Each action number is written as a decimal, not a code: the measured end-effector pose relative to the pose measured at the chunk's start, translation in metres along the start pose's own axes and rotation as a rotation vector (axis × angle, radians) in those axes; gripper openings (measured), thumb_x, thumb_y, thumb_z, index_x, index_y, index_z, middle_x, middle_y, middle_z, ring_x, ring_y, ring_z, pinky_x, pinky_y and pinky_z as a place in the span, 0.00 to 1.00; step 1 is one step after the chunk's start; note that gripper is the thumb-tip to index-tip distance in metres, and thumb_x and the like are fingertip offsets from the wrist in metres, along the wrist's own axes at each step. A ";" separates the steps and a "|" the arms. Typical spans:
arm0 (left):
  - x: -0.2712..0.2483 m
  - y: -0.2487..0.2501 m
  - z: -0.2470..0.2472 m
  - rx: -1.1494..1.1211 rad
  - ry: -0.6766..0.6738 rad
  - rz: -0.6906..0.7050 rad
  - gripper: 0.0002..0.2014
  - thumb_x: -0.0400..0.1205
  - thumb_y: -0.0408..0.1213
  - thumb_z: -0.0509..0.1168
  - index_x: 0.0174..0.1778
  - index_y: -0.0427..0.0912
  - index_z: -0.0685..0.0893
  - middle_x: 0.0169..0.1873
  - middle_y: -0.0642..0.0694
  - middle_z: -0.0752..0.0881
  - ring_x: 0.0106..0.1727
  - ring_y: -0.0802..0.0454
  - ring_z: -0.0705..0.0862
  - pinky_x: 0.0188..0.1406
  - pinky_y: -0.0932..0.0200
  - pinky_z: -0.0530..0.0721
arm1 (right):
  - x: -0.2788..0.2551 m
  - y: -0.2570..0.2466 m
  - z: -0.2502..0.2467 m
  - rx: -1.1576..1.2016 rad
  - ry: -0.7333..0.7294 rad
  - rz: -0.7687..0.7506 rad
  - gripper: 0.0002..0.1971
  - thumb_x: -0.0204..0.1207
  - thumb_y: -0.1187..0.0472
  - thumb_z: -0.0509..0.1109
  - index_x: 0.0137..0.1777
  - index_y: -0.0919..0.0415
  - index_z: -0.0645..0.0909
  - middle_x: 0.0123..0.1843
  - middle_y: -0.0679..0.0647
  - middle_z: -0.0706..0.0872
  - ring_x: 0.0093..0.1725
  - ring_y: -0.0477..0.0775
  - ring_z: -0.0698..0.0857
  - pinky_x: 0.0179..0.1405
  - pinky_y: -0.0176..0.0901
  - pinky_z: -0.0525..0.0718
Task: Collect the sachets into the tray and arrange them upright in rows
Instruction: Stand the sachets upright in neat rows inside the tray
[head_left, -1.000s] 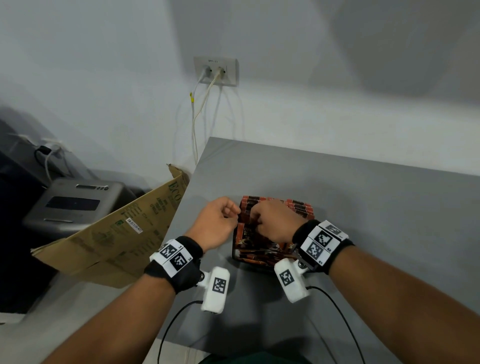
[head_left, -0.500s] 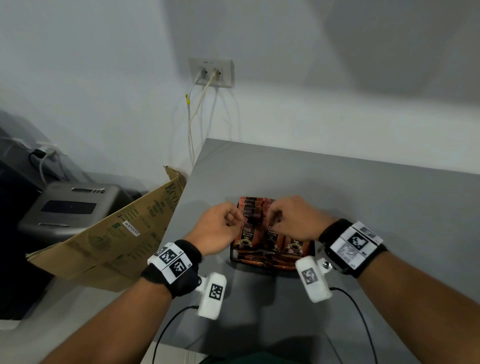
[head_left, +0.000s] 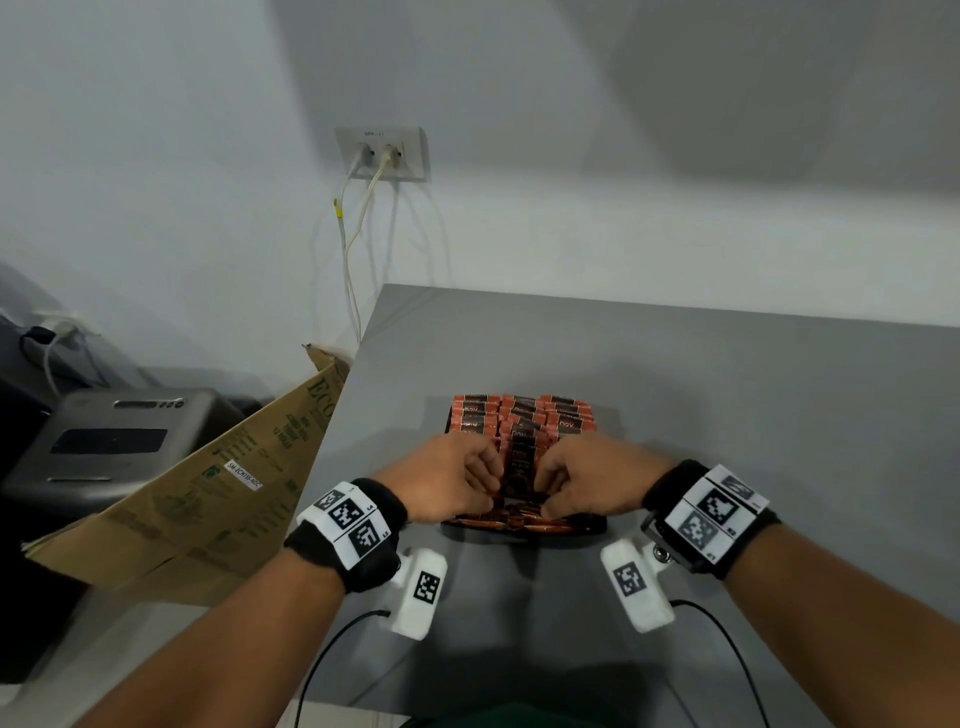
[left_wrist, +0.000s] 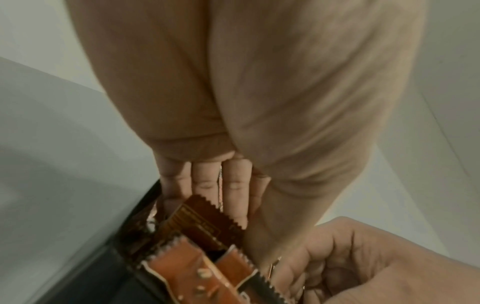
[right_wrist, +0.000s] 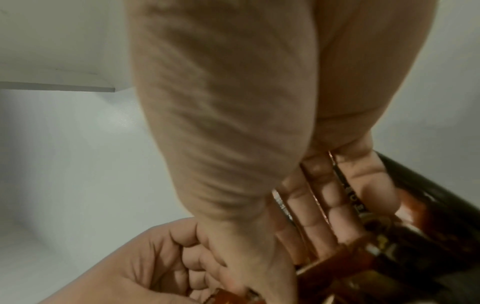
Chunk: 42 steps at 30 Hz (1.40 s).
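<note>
The small orange-and-brown foil sachets (head_left: 519, 423) are stood in rows inside the shallow black plastic tray (head_left: 582, 526), which rests on the grey table (head_left: 727, 415) close to its near edge. The left hand (head_left: 441, 480) and the right hand (head_left: 587, 480) are brought close together over the tray's near rows, with one dark brown sachet (head_left: 521, 467) pinched between them by curled fingers. The sachets are judged to be light, thin and slick, easily creased and prone to toppling against their neighbours, so the serrated top seal or the two side edges are best taken hold of, with little force. The tray's floor and the bottom ends of the sachets are hidden by the hands, and the near row appears to lie flat, though this cannot be settled from the blurred wrist views.
</note>
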<state>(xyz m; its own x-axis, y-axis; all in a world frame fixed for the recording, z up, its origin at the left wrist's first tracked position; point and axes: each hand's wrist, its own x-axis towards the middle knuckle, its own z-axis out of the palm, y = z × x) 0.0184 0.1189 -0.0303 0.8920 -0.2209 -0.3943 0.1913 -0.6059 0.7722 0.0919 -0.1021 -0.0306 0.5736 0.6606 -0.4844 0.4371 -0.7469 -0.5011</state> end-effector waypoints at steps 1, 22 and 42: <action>0.000 -0.001 0.000 0.014 0.004 0.003 0.16 0.75 0.29 0.77 0.54 0.49 0.85 0.48 0.51 0.90 0.48 0.59 0.89 0.48 0.67 0.87 | 0.001 0.000 0.001 0.005 0.010 -0.006 0.13 0.76 0.50 0.77 0.58 0.48 0.88 0.50 0.41 0.90 0.46 0.37 0.88 0.48 0.35 0.85; 0.002 -0.004 -0.004 0.030 0.000 -0.002 0.11 0.74 0.37 0.80 0.49 0.52 0.87 0.48 0.52 0.90 0.50 0.57 0.89 0.56 0.58 0.89 | -0.003 -0.002 0.009 -0.050 0.084 -0.040 0.09 0.80 0.50 0.70 0.54 0.51 0.88 0.47 0.43 0.89 0.44 0.43 0.86 0.50 0.47 0.89; -0.004 -0.001 -0.001 0.059 -0.020 0.004 0.19 0.70 0.42 0.83 0.53 0.54 0.85 0.50 0.55 0.89 0.51 0.59 0.87 0.58 0.56 0.88 | -0.026 -0.008 -0.001 -0.082 0.302 -0.078 0.04 0.78 0.57 0.74 0.52 0.50 0.86 0.43 0.44 0.86 0.40 0.41 0.83 0.37 0.34 0.80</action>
<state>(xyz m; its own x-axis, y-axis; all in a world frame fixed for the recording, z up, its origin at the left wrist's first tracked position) 0.0154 0.1208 -0.0291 0.8844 -0.2379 -0.4015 0.1629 -0.6490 0.7432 0.0744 -0.1136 -0.0136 0.7105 0.6728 -0.2062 0.5351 -0.7068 -0.4627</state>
